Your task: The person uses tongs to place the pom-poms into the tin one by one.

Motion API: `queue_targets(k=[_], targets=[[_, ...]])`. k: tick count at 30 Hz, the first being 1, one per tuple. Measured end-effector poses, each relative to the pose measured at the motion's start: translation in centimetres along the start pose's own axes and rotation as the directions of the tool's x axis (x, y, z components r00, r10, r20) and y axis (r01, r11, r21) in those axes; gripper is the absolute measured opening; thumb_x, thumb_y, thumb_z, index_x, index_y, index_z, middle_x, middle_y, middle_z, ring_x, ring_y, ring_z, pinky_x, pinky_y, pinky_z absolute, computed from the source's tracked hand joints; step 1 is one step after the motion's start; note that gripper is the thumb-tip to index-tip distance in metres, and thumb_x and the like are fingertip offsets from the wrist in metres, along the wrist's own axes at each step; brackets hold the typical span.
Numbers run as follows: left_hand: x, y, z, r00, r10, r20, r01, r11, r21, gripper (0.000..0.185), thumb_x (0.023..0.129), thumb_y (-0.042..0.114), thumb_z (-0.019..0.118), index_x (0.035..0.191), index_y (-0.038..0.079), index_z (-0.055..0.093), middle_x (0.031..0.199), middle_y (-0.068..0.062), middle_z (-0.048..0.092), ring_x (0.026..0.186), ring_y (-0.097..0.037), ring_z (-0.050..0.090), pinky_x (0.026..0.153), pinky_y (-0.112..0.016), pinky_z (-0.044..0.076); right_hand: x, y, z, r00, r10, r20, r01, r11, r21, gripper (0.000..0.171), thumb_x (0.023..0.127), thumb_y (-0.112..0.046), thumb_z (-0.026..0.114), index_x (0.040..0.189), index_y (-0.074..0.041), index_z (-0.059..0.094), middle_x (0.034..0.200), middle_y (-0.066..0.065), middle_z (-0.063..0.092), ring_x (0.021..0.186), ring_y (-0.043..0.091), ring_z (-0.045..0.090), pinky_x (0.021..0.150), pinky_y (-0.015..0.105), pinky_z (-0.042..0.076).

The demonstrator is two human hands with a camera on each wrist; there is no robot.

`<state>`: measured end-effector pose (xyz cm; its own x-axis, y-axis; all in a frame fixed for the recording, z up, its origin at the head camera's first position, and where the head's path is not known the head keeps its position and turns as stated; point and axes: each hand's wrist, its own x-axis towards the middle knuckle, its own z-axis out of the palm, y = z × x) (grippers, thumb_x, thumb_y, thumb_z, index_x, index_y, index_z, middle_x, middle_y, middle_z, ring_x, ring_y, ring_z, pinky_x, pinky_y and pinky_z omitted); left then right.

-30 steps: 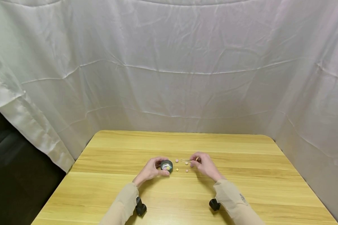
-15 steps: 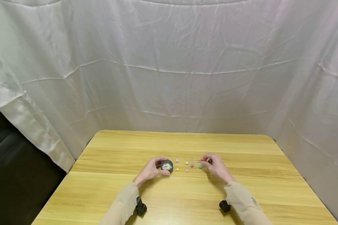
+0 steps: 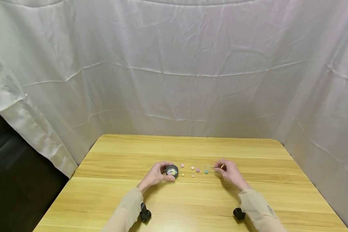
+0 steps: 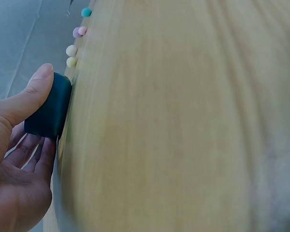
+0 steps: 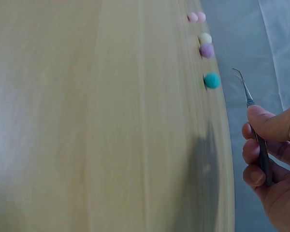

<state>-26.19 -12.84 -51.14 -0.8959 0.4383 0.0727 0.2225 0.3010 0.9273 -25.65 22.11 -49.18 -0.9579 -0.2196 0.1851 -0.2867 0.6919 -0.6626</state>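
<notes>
My left hand point(image 3: 156, 174) grips a small dark round cup point(image 4: 49, 107) between thumb and fingers. Inside the cup, pink and yellow pieces show in the head view. Bent-tipped tweezers point(image 5: 250, 102) are pinched in my right hand point(image 3: 230, 174), their tips apart and holding nothing. Just left of the tips lies a teal pom-pom point(image 5: 212, 80) on the table. Further toward the cup are a purple pom-pom point(image 3: 198, 170), a cream pom-pom point(image 3: 192, 168), a yellow pom-pom point(image 3: 183, 175) and two pink ones, including a pink pom-pom point(image 3: 182, 165) at the back.
The wooden table point(image 3: 174, 206) has rounded far corners. Pale curtains point(image 3: 174, 96) hang behind it and along its sides. A black surface point(image 3: 14, 180) shows past the left edge. Wrist cameras, such as the black one point(image 3: 145, 214) by the left sleeve, hang below both forearms.
My right hand has moved to the right with the tweezers, from above the cream pom-pom to beside the teal one, uncovering the purple and teal pom-poms. The left hand and cup stay in place.
</notes>
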Motion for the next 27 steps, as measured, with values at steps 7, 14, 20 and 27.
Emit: queue_targets(k=[7,14,20,27], targets=[[0.02,-0.04,-0.05,1.000,-0.003,0.003,0.003,1.000,0.002,0.060,0.081,0.006,0.083,0.134,-0.003,0.058,0.129,-0.024,0.064,0.116,-0.036,0.064,0.102,-0.044,0.055,-0.38,0.66,-0.37,0.999,0.036,0.041,-0.036,0.999,0.014,0.004,0.092,0.000,0.068,0.094,-0.003,0.071,0.087,0.008,0.069,0.069,0.010,0.054,0.057,0.019,0.045],[-0.04,-0.12,-0.09,1.000,0.019,0.013,-0.019,1.000,0.018,0.060,0.082,0.007,0.083,0.134,-0.006,0.057,0.129,-0.026,0.063,0.116,-0.038,0.064,0.101,-0.044,0.055,-0.46,0.77,-0.39,0.998,0.033,0.060,-0.033,0.999,0.000,0.004,0.092,-0.002,0.069,0.094,-0.004,0.072,0.086,0.006,0.068,0.071,0.010,0.054,0.058,0.019,0.045],[-0.05,-0.20,-0.03,1.000,0.002,0.010,-0.002,1.000,0.010,0.059,0.082,0.007,0.083,0.134,-0.004,0.058,0.129,-0.025,0.063,0.117,-0.038,0.064,0.102,-0.046,0.054,-0.39,0.73,-0.28,0.997,0.052,0.061,-0.052,0.999,-0.004,0.003,0.092,-0.003,0.069,0.094,-0.002,0.072,0.086,0.005,0.068,0.072,0.010,0.055,0.060,0.018,0.045],[-0.05,-0.08,-0.03,1.000,0.009,0.007,-0.009,0.999,0.031,0.060,0.081,0.007,0.083,0.134,-0.005,0.058,0.129,-0.026,0.063,0.117,-0.039,0.064,0.102,-0.044,0.055,-0.47,0.73,-0.13,0.996,0.061,0.066,-0.060,0.998,-0.010,0.005,0.094,-0.006,0.068,0.092,-0.002,0.072,0.085,0.004,0.068,0.073,0.012,0.056,0.060,0.019,0.045]])
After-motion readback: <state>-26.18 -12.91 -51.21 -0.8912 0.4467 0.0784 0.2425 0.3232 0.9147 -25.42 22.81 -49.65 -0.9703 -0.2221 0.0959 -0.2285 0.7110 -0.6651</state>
